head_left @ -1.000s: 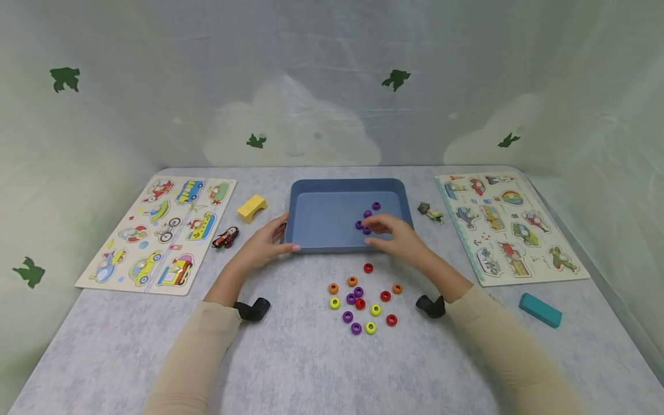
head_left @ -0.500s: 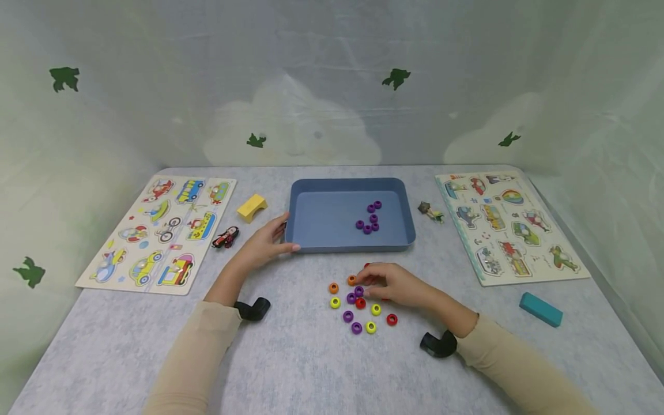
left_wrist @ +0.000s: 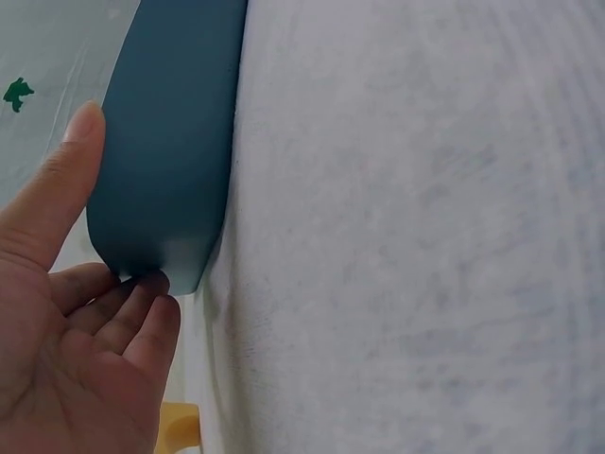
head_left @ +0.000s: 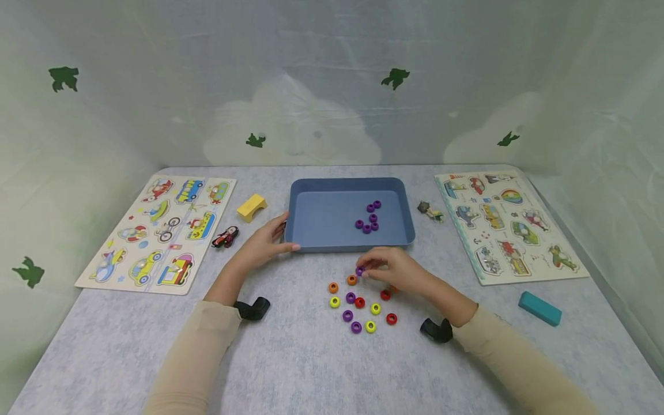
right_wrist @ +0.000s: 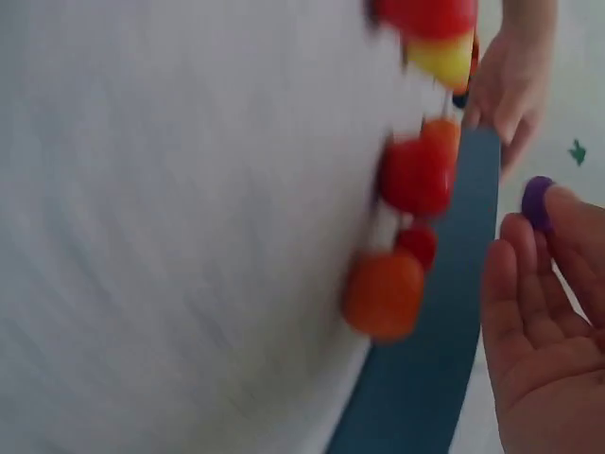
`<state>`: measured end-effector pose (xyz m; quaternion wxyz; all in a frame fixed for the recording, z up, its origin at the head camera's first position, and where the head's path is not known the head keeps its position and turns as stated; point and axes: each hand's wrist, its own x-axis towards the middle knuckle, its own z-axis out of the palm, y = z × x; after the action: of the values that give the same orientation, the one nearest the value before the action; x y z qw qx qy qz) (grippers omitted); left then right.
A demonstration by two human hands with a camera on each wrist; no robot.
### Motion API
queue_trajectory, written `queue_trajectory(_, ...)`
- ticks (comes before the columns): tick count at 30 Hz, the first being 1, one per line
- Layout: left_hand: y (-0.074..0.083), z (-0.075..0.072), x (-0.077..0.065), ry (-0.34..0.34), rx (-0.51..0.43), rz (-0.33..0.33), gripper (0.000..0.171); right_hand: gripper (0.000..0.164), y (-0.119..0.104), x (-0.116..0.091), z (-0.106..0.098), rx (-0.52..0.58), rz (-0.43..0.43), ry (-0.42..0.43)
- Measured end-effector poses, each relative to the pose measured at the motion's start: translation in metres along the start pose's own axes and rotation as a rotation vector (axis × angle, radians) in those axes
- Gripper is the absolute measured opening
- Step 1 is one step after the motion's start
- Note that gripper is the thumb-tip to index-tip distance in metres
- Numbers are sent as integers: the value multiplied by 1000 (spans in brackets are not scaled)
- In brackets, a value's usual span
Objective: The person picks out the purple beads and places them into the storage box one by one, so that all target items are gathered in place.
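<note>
My right hand (head_left: 396, 270) pinches a purple bead (head_left: 360, 271) between thumb and fingertips, just in front of the blue tray (head_left: 332, 249). In the right wrist view, that bead shows at the tip of the thumb. The left hand (head_left: 266, 243) holds the tray's near left corner, thumb at the front and fingers against the side, as the left wrist view also shows. Several purple beads (head_left: 373, 218) lie inside the tray toward its right. On the table before it are scattered orange beads (head_left: 333, 287), yellow beads (head_left: 376, 309), red beads (head_left: 391, 319) and more purple beads (head_left: 347, 316).
Picture puzzle boards stand flat at the left (head_left: 155, 230) and right (head_left: 510, 230). A yellow arch block (head_left: 251, 207) and a small dark figure (head_left: 225, 237) lie near the left hand. Right of the tray is another small figure (head_left: 430, 211); a teal block (head_left: 540, 308) lies farther right.
The right hand has left the tray, come down to the loose beads, and lifted a purple bead back toward the tray. One more purple bead lies in the tray. My left hand stays put.
</note>
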<state>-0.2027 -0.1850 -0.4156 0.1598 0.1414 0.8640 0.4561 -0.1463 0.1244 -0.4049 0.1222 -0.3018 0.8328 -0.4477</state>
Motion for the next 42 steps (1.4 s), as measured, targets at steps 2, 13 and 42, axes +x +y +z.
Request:
queue_trajectory(2, 0, 0, 0, 0, 1, -1, 92, 19, -7, 5, -10, 15, -9, 71)
queue_trajectory(13, 2, -1, -1, -5, 1, -20, 91, 22, 43, 59, -43, 53, 148, 314)
queue_trajectory(42, 0, -1, 3, 9, 30, -18, 92, 34, 0, 41, -28, 86, -8, 222)
